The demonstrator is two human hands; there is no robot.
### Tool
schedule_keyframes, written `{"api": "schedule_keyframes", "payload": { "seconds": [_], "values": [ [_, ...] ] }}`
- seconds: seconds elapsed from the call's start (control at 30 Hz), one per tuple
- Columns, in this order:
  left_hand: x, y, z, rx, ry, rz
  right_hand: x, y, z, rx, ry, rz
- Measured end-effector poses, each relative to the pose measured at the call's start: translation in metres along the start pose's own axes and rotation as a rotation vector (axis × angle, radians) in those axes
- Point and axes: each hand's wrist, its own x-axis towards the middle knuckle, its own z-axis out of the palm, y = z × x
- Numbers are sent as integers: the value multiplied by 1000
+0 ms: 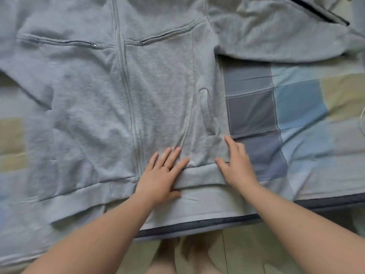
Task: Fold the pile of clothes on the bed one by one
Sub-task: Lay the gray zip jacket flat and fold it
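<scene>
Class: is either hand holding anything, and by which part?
Nothing is gripped: the left hand and right hand press flat on the jacket near its bottom hem.

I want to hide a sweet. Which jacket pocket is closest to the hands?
The side pocket, an upright slit just above the right hand near the hem. The two zipped chest pockets lie farther up the grey jacket.

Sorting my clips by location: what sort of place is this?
Most likely a bedroom: a grey zip jacket lies spread on a bed with a checked sheet, and the mattress edge drops to a pale floor.
</scene>
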Motion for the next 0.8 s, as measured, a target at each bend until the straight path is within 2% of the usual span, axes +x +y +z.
{"api": "schedule_keyframes", "payload": {
  "seconds": [0.07, 0.17, 0.23, 0.33, 0.43, 0.57, 0.7, 0.8],
  "values": [
    [-6, 9, -2, -11, 85, -63, -9, 11, 12, 218, 63, 93],
    [-6, 22, 3, -57, 308, -140, -14, 26, 19, 372, 76, 167],
    [-6, 30, 4, -55, 347, -134, -21, 38, 13, 415, 74, 189],
    [-14, 47, -3, -61, 226, -95, -30, 55, 6, 358, 3, 307],
    [-33, 53, -11, -98, 65, -153, -38, 47, 2, 581, -70, 483],
    [-81, 26, -10, -75, 163, -379, -60, 26, 12, 920, -154, 620],
    [-135, -39, 2, 30, 119, -600, -87, 11, 37, 1189, -199, 744],
    [-166, -88, 7, 73, 126, -613, -95, -9, 58, 1322, -173, 759]
  ]
}}
